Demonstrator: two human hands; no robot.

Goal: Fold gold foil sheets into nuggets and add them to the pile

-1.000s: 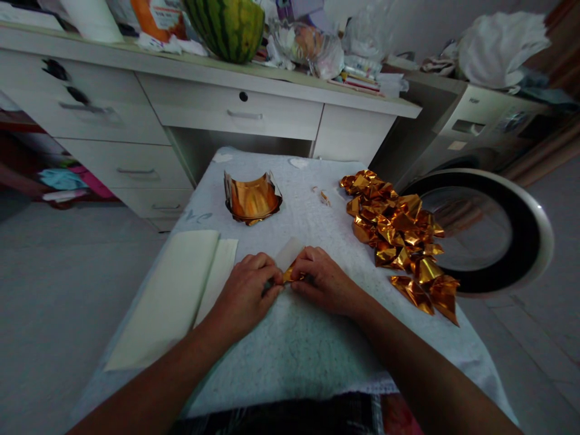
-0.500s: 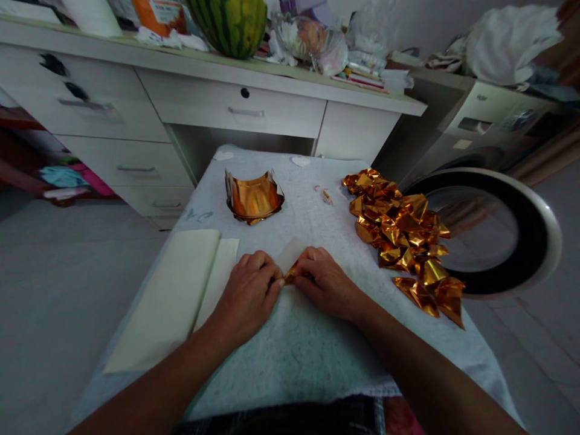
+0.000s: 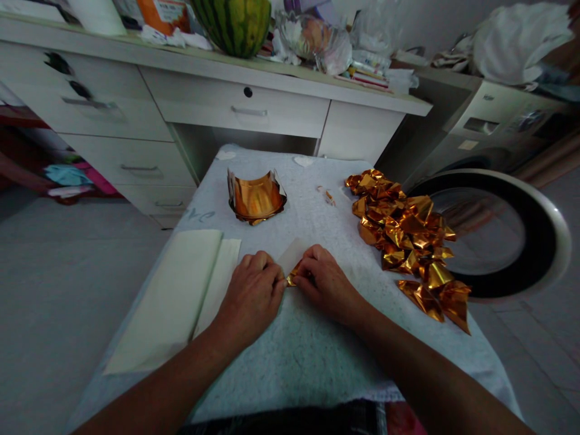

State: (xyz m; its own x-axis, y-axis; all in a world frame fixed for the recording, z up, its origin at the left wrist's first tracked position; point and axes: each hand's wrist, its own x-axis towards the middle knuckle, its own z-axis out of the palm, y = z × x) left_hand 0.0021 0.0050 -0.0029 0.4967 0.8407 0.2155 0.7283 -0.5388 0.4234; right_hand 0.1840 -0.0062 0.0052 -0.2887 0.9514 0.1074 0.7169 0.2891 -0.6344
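Both my left hand (image 3: 254,289) and my right hand (image 3: 325,279) are closed, pinching a small piece of gold foil (image 3: 292,278) between them at the middle of the table. A pale translucent paper (image 3: 291,254) lies with the foil, sticking out beyond my fingers; my hands cover much of both. Left of my left hand is a stack of cream paper sheets (image 3: 170,296). Farther off stands a curved stack of gold foil sheets (image 3: 257,196). At the right lies a pile of folded gold foil pieces (image 3: 403,223).
The cloth-covered table (image 3: 290,362) has small scraps (image 3: 327,196) near its far side. Beyond it is a white desk (image 3: 217,112) with a watermelon (image 3: 233,27) and clutter on top. A washing machine's round door (image 3: 541,235) hangs open close to the table's right edge.
My hands stay pinched on the foil and have shifted only slightly. The whole view has moved a little, so things appear slightly farther right.
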